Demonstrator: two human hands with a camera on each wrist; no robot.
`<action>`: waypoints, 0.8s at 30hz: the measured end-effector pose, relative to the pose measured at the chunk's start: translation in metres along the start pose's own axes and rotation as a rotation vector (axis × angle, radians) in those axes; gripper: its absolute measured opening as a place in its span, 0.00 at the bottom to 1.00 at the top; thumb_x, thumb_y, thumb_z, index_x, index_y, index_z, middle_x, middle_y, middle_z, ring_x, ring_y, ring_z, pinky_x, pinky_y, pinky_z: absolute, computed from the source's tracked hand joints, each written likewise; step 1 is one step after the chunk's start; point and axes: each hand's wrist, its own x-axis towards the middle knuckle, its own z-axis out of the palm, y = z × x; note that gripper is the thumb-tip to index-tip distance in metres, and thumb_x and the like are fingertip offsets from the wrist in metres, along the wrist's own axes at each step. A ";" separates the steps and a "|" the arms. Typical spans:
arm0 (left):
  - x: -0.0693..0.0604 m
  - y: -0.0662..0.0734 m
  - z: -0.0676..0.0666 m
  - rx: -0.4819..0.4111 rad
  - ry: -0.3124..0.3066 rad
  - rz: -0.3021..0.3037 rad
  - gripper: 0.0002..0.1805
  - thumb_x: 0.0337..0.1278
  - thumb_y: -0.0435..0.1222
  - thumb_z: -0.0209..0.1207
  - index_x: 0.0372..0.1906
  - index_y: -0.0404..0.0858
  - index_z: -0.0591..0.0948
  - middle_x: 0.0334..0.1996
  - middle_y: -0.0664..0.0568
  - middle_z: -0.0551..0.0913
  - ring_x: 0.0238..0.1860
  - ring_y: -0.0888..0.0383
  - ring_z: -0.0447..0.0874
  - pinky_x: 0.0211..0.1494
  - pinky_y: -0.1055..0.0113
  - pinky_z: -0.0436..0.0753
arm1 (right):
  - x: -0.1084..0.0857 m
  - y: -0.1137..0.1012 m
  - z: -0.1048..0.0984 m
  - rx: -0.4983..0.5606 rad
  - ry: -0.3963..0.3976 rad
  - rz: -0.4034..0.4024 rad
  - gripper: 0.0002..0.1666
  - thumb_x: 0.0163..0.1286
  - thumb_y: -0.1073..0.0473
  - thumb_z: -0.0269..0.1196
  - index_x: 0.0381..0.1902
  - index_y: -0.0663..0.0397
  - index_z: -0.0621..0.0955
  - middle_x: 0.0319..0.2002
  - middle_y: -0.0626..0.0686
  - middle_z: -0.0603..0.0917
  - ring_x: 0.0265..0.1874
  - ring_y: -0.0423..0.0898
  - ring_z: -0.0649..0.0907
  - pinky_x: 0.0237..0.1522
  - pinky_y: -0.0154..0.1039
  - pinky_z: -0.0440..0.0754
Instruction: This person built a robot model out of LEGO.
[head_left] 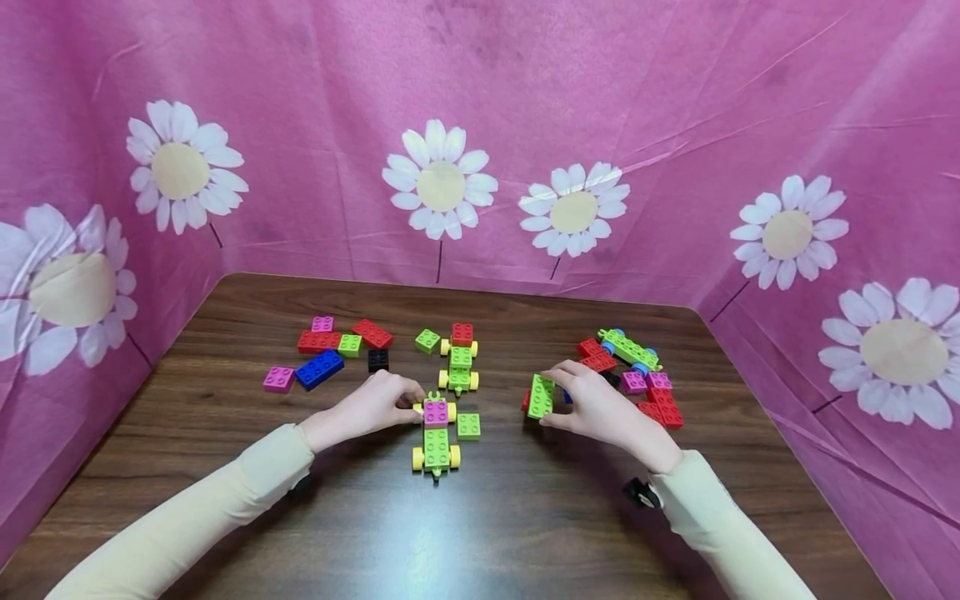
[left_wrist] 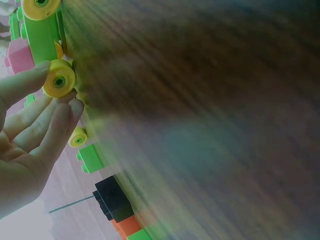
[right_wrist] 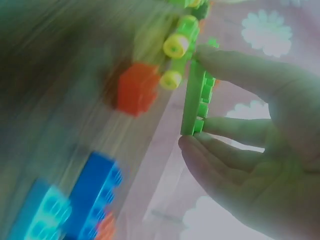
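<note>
left hand (head_left: 381, 402) pinches yellow wheel (left_wrist: 59, 80) — right hand (head_left: 600, 407), green brick (head_left: 540, 398) — table edge (head_left: 352, 286) well beyond

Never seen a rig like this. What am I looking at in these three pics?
No robot here: a person's bare left hand and right hand. The wide picture comes from a head-worn camera looking forward and down; the two close ones come from cameras on each wrist.

On the wooden table lie loose toy bricks, such as a blue brick and a black brick, plus small wheeled cars, including one on blue wheels.

The left hand pinches a yellow wheel of the nearest car, which carries a pink brick. The right hand holds a long green brick by its ends.
</note>
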 end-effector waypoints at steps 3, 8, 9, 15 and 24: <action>0.000 0.000 -0.001 0.002 0.002 0.005 0.10 0.54 0.36 0.69 0.39 0.34 0.86 0.36 0.47 0.91 0.34 0.59 0.89 0.40 0.67 0.87 | 0.010 -0.011 0.001 0.012 -0.017 -0.042 0.37 0.54 0.51 0.77 0.57 0.63 0.80 0.50 0.59 0.83 0.45 0.50 0.84 0.45 0.44 0.85; 0.000 0.000 -0.001 0.003 0.003 0.009 0.10 0.54 0.36 0.69 0.39 0.34 0.86 0.35 0.47 0.91 0.34 0.59 0.89 0.40 0.67 0.87 | 0.027 -0.031 0.004 0.026 -0.054 -0.097 0.37 0.55 0.49 0.76 0.59 0.61 0.79 0.52 0.57 0.82 0.48 0.49 0.83 0.50 0.44 0.85; 0.000 0.000 -0.001 0.002 0.003 0.009 0.10 0.54 0.36 0.69 0.39 0.34 0.86 0.36 0.47 0.91 0.34 0.59 0.89 0.40 0.67 0.87 | 0.030 -0.035 0.004 0.031 -0.062 -0.107 0.37 0.55 0.48 0.76 0.59 0.61 0.79 0.52 0.57 0.82 0.49 0.48 0.83 0.51 0.44 0.85; 0.001 -0.002 0.000 -0.001 -0.002 0.001 0.11 0.55 0.36 0.69 0.40 0.34 0.86 0.36 0.47 0.91 0.35 0.59 0.89 0.40 0.67 0.87 | 0.043 -0.054 0.008 0.038 -0.110 -0.172 0.37 0.57 0.48 0.75 0.59 0.61 0.79 0.54 0.57 0.82 0.52 0.48 0.83 0.54 0.44 0.84; 0.001 -0.003 0.001 -0.004 -0.001 0.001 0.10 0.55 0.36 0.69 0.40 0.34 0.86 0.36 0.47 0.91 0.34 0.60 0.89 0.40 0.68 0.87 | 0.055 -0.072 0.014 0.027 -0.136 -0.270 0.36 0.59 0.47 0.73 0.60 0.61 0.78 0.55 0.57 0.81 0.53 0.48 0.82 0.56 0.42 0.84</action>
